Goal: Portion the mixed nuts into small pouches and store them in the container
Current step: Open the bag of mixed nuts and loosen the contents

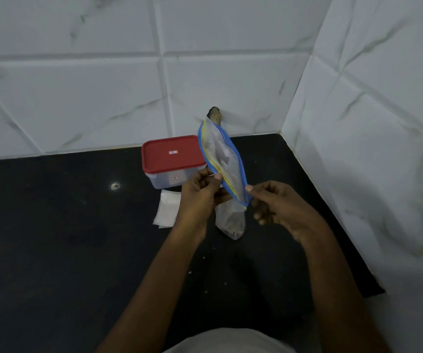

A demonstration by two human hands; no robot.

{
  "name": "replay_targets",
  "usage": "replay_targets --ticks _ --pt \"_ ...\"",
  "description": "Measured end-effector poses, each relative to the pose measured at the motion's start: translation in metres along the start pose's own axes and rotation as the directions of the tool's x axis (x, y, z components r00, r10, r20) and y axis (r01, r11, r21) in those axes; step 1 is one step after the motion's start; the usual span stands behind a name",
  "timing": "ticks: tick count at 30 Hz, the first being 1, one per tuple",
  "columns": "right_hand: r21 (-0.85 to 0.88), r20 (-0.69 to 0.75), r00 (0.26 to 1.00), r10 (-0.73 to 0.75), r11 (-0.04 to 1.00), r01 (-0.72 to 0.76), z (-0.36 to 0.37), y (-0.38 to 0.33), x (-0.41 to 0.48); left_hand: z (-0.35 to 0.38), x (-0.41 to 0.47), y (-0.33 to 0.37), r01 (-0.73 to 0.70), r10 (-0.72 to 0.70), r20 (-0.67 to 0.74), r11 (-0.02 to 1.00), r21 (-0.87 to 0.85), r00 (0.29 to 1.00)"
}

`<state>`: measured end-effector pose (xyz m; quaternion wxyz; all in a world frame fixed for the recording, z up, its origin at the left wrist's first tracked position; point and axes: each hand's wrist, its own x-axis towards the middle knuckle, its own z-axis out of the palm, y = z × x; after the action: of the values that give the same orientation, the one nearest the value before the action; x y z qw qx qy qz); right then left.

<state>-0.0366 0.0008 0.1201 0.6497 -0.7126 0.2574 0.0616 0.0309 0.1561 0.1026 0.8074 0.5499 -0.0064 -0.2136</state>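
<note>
- Zip bag [224, 154], clear with a blue zip rim, centre of frame; mouth pulled open and tilted toward the upper left.
- Nuts [233, 224]: brownish clump in the bag's bottom end, below the hands; blurred through the plastic. Can't tell if the bag bottom touches the table [52, 225].
- Container [164, 180], clear box with red lid [172, 154] on, stands on the table behind the left hand, near the wall [78, 85]; contents not visible.
- Pouches [168, 210]: small flat white stack on the table just in front of the container, left of the left wrist.
- Left hand [200, 192]: fingers curled, thumb and fingertip pinching the left side of the bag rim.
- Right hand [274, 202]: thumb on top, pinching the right side of the rim, other fingers curled under.
- Both forearms reach in from bottom centre.
</note>
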Motion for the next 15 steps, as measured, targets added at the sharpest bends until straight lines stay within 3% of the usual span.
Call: replay_targets --ticks 4,7,10,12,15 --pt "-0.217 0.04 0.998 -0.038 0.975 0.046 0.001 -0.005 -0.006 0.005 -0.001 0.0 -0.052 0.056 -0.012 0.972 0.228 0.998" --pt "-0.164 -0.013 0.994 -0.111 0.981 0.108 0.001 -0.003 -0.005 0.007 0.0 -0.002 -0.073 0.081 -0.027 0.971 0.227 0.996" --pt "0.152 -0.067 0.991 -0.114 0.981 0.123 0.004 0.006 -0.001 0.004 0.002 -0.001 -0.033 0.034 -0.038 0.999 0.04 0.999" --pt "0.407 -0.086 0.993 -0.081 0.907 0.11 0.009 0.012 0.002 0.002 0.002 0.001 0.042 -0.043 -0.001 0.983 -0.181 0.999" --pt "0.801 -0.031 0.999 0.033 0.599 0.005 0.016 0.013 0.005 0.001 0.002 0.001 0.153 -0.146 0.05 0.876 -0.457 0.988"
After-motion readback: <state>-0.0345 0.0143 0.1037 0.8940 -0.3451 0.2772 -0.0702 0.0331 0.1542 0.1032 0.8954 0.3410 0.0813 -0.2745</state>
